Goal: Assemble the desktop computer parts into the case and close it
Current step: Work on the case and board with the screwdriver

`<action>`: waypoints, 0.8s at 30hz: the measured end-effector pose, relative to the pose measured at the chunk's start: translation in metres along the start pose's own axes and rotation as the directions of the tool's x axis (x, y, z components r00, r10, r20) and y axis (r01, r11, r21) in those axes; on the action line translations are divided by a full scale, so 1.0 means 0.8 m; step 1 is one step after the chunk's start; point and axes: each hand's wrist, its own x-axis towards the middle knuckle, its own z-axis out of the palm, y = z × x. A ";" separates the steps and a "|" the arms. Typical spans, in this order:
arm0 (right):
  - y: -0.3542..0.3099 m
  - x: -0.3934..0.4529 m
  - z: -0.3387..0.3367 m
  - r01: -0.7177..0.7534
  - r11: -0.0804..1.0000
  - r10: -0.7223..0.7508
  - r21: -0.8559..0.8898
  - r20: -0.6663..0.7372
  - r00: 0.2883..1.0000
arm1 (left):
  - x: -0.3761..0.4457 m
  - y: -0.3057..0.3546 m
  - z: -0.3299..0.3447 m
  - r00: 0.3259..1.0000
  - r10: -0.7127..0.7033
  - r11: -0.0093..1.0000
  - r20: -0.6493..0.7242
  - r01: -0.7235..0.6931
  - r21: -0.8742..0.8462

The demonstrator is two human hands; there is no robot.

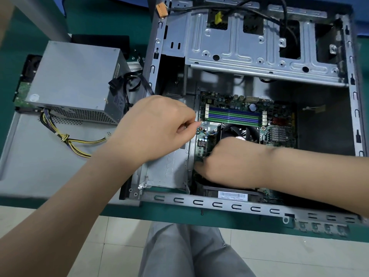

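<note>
Lying open on green surface point(119, 21): metal case point(249, 202), circuit board point(279, 124) flat inside. Power supply point(77, 80) outside, left of case. Left hand point(157, 126) over board's left edge, fingertips pinched, object unclear. Right hand point(229, 162) on board below fan point(237, 130), fingers hidden; grip cannot tell.

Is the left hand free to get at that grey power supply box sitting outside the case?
Probably yes. The power supply lies in the open beside the case, nothing covering it, and the left hand hovers close by. Its fingers look pinched, perhaps on a screw, too small to tell.
</note>
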 end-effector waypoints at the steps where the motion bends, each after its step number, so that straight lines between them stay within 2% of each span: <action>1: 0.004 0.000 -0.002 0.023 1.000 -0.023 0.010 0.011 1.000 | 0.000 0.000 0.000 1.000 0.000 1.000 -0.001 0.000 -0.002; 6: 0.009 0.010 -0.012 0.051 0.992 -0.051 0.118 -0.007 0.999 | 0.000 0.000 0.000 1.000 -0.006 1.000 0.001 0.006 -0.016; 13: 0.004 0.015 -0.013 -0.081 0.947 0.076 0.312 0.030 0.997 | 0.001 -0.001 0.000 1.000 -0.011 1.000 -0.005 0.011 -0.022; 19: 0.005 0.011 -0.019 -0.221 0.909 0.203 0.352 0.087 0.975 | -0.001 -0.001 0.002 0.998 0.030 0.999 -0.049 -0.031 -0.034; 22: 0.013 -0.001 -0.025 -0.300 0.834 0.308 0.464 0.061 0.950 | -0.005 -0.001 -0.002 0.991 0.065 0.987 -0.120 -0.081 -0.137; 24: 0.024 -0.022 -0.034 -0.323 0.696 0.391 0.641 0.038 0.920 | -0.009 -0.001 -0.004 0.980 0.033 0.958 -0.197 -0.087 -0.272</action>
